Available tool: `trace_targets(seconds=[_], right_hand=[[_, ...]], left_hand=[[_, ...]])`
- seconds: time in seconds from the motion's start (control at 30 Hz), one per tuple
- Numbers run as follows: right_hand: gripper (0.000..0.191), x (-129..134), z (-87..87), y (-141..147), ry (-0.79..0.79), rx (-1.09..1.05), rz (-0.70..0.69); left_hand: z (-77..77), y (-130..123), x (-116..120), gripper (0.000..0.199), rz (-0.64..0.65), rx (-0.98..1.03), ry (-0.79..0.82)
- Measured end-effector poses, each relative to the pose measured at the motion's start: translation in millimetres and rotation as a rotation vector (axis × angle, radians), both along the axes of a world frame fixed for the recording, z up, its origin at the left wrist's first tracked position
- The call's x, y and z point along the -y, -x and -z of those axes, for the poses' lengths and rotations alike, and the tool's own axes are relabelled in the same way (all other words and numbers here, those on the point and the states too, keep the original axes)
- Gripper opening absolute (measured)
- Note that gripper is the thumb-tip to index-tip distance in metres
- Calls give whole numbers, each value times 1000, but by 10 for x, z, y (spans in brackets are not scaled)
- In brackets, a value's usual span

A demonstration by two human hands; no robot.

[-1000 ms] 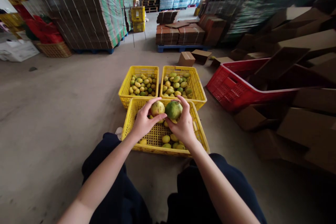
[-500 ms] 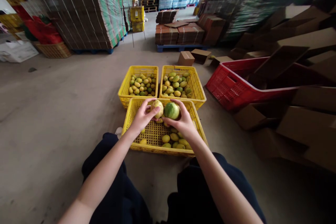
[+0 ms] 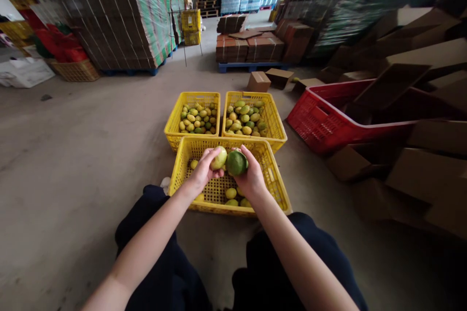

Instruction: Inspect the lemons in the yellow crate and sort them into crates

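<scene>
My left hand (image 3: 205,171) is closed around a pale yellow, rounded fruit (image 3: 219,158). In my right hand (image 3: 251,175) is a dark green fruit (image 3: 236,163), gripped from its right side. The two fruits are close together, above the front yellow crate (image 3: 233,210). Several yellow and greenish fruits (image 3: 231,193) lie on that crate's perforated bottom, some hidden by my hands and forearms. I cannot make out the exact kind of fruit.
Behind the front crate stand a left yellow crate (image 3: 173,117) and a right yellow crate (image 3: 273,121), both holding many oval fruits. A red crate (image 3: 310,119) with cardboard is to the right, among open cartons (image 3: 419,170). Flattened cardboard (image 3: 264,48) is stacked on a blue pallet.
Both hands have moved slightly lower over the front crate, still holding the two fruits. The fruits have been turned, and the green one now shows a darker side.
</scene>
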State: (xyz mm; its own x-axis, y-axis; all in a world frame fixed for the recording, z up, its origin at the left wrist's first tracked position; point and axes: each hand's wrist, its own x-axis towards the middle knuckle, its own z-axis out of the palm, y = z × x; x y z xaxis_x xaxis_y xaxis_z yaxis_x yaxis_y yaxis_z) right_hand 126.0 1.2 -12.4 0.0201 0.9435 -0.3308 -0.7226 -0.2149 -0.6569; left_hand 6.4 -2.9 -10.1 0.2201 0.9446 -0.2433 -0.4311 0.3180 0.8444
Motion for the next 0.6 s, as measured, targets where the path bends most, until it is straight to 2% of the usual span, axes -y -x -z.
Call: trace_targets(seconds=[0.13,0.27,0.4,0.6], right_hand=[[15,16,-39,-11,123,-60,4],[12,23,-87,-38,216,-141,16],[15,-2,-79,-50,234,-134,45],[17,-33,-11,-38,261,-47,33]], left_hand=[[32,-20,-20,35,32,49,37],[79,-59,-33,36,53,79,139],[137,-130,-16,34,-24,114,144],[143,-140,-49,31,-182,3,110]])
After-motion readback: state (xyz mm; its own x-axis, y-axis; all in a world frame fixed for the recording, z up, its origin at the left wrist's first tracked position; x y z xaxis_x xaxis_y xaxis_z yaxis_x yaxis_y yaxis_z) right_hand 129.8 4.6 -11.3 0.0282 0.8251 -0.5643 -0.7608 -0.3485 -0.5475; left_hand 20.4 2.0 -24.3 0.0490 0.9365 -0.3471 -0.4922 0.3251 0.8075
